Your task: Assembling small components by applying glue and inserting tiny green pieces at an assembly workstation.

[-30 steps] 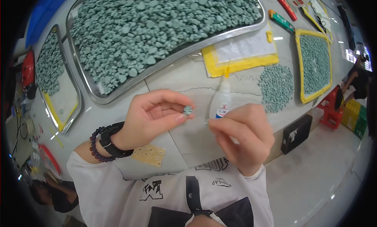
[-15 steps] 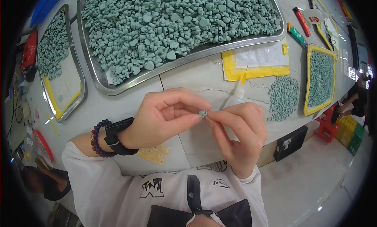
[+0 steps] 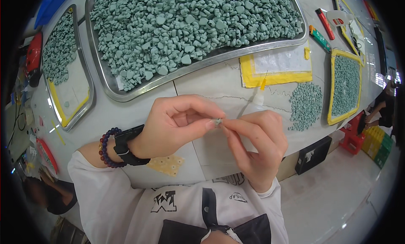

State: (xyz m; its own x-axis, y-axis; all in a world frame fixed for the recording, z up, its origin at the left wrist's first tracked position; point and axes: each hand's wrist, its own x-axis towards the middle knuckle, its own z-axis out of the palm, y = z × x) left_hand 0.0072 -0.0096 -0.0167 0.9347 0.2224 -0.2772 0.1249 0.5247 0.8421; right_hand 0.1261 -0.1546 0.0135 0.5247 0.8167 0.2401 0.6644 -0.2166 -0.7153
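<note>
Between thumb and forefinger, my left hand (image 3: pixel 181 121) pinches a small grey-green molded piece (image 3: pixel 217 122). The fingertips of my right hand (image 3: pixel 259 142) press together at the piece's right side, and what they hold there, if anything, is too small to make out. Both hands meet above the pale tabletop, in front of a large metal tray (image 3: pixel 156 84) heaped with similar green pieces (image 3: pixel 198 28). Behind my right hand lies a white squeeze bottle (image 3: pixel 257 98) with a yellow needle tip (image 3: pixel 264 82). A pile of tiny green pieces (image 3: pixel 305 105) spreads on the table to its right.
A smaller tray (image 3: pixel 89 94) of green pieces stands at left. On the right are a yellow-edged tray (image 3: pixel 358 85) of tiny pieces, a green box cutter (image 3: pixel 320 39) and a red pen-like tool (image 3: pixel 325 23). A yellow-bordered sheet (image 3: pixel 276 78) lies by the large tray. Other people sit at both sides.
The view has shifted very slightly. My hands keep nearly the same pose, and the small piece appears turned a little and more covered by the left fingertips.
</note>
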